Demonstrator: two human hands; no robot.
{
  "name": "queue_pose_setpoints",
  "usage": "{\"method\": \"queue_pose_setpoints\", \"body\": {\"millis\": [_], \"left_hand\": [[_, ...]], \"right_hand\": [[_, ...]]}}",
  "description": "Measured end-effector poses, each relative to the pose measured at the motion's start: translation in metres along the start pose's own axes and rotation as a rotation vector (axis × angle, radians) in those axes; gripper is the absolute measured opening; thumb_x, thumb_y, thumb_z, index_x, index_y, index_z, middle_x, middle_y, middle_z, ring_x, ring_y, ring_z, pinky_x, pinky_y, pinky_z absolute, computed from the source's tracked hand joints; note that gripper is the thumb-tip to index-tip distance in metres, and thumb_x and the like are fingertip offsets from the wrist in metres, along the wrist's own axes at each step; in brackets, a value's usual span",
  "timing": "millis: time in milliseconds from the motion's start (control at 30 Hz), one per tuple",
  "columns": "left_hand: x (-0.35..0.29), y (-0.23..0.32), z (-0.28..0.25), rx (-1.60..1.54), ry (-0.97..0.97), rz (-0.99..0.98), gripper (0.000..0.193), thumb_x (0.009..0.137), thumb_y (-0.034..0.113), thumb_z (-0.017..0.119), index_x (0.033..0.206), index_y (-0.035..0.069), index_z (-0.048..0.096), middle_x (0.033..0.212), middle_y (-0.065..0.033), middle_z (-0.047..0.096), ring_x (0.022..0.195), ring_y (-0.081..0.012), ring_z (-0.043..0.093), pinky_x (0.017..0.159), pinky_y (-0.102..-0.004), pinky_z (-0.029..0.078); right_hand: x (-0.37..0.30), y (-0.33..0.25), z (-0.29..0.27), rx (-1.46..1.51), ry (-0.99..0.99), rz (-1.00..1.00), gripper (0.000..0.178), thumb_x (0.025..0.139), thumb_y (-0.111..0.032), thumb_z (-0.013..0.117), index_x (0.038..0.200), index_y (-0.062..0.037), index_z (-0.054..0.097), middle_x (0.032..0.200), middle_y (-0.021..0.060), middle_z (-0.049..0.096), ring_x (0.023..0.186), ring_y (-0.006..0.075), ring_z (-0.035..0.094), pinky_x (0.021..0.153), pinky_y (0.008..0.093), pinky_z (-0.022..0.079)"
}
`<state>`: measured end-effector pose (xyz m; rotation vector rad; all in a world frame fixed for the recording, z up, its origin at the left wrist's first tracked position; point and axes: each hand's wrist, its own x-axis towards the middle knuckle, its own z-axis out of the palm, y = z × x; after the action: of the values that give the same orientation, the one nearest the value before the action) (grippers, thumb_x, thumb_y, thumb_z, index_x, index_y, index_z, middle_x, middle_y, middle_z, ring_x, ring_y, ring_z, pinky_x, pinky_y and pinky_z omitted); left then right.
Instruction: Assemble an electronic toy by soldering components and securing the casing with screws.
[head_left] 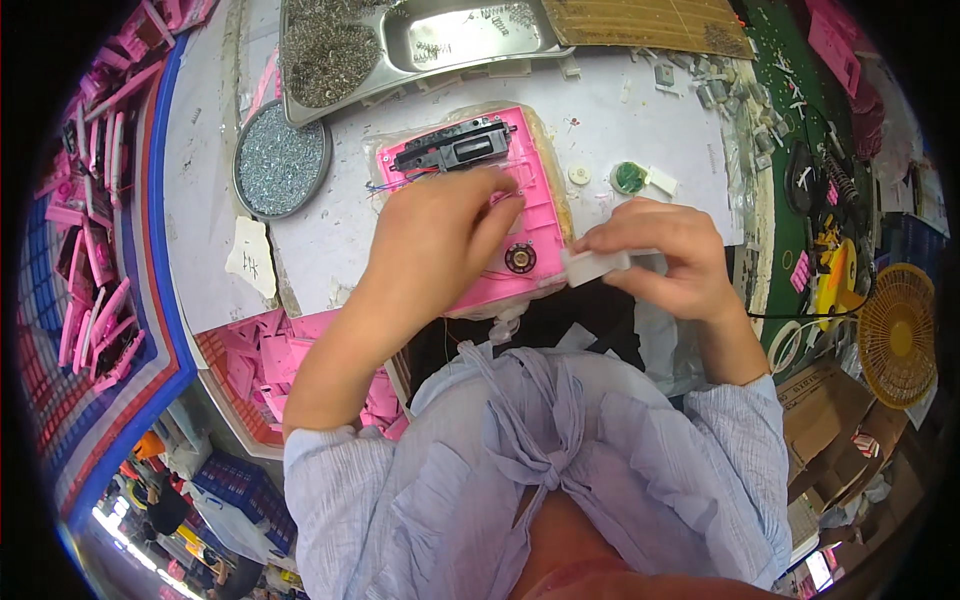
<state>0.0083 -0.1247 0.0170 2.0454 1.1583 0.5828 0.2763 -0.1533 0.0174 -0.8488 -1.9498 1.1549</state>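
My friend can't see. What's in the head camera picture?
A person's left hand is over a pink panel bearing a black mechanism, while the right hand holds a white piece at its edge. A round dish of silvery bits sits nearby.

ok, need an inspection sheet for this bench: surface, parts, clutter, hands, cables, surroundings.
Surface: white sheet, littered.
Job's things: pink panel bearing black mechanism and round speaker-like part.
Clutter: dish of metal bits; metal tray with springs; small grey pieces, right.
Hands: left hand over panel, fingertip contact unclear; right hand gripping white part.
Cables: thin wires by mechanism; black cable, right.
Surroundings: pink parts left, yellow fan grille right.
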Motion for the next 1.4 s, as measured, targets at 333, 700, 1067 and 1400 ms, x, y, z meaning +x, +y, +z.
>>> {"method": "queue_pose_setpoints", "body": {"millis": [333,700,1067,1400], "left_hand": [[0.005,-0.003,0.022,0.036,0.128,-0.107,0.011,0.088,0.012,0.074,0.093,0.002,0.071,0.077,-0.0120,0.069,0.065,-0.0232,0.068,0.061,-0.0343,0.052],[-0.040,-0.025,0.029,-0.116,0.424,-0.018,0.011,0.085,-0.003,0.076,0.092,0.000,0.068,0.082,-0.0057,0.064,0.058,-0.0089,0.052,0.051,-0.0239,0.040],[-0.036,-0.028,0.034,-0.128,0.465,0.007,0.011,0.085,-0.002,0.076,0.091,0.001,0.068,0.082,-0.0057,0.064,0.057,-0.0088,0.054,0.050,-0.0239,0.040],[-0.036,-0.027,0.035,-0.076,0.413,0.020,0.008,0.086,-0.002,0.073,0.088,0.002,0.067,0.075,-0.0041,0.059,0.057,-0.0113,0.049,0.051,-0.0255,0.038]], "right_hand": [[-0.006,0.012,0.000,-0.227,0.152,0.082,0.031,0.077,-0.002,0.078,0.108,-0.0023,0.073,0.103,0.0131,0.075,0.093,0.0300,0.071,0.083,0.0369,0.055],[0.037,0.009,0.026,-0.687,-0.037,-0.193,0.025,0.071,-0.010,0.079,0.094,-0.0100,0.070,0.097,0.0035,0.062,0.095,0.0269,0.058,0.077,0.0387,0.049],[0.033,0.055,0.034,-0.253,0.015,-0.210,0.025,0.074,-0.009,0.081,0.098,-0.0100,0.071,0.096,0.0050,0.065,0.093,0.0275,0.061,0.077,0.0388,0.047],[0.026,0.026,0.041,-0.540,-0.028,-0.042,0.024,0.075,-0.023,0.079,0.097,-0.0130,0.073,0.108,0.0011,0.065,0.106,0.0272,0.057,0.085,0.0415,0.050]]}}
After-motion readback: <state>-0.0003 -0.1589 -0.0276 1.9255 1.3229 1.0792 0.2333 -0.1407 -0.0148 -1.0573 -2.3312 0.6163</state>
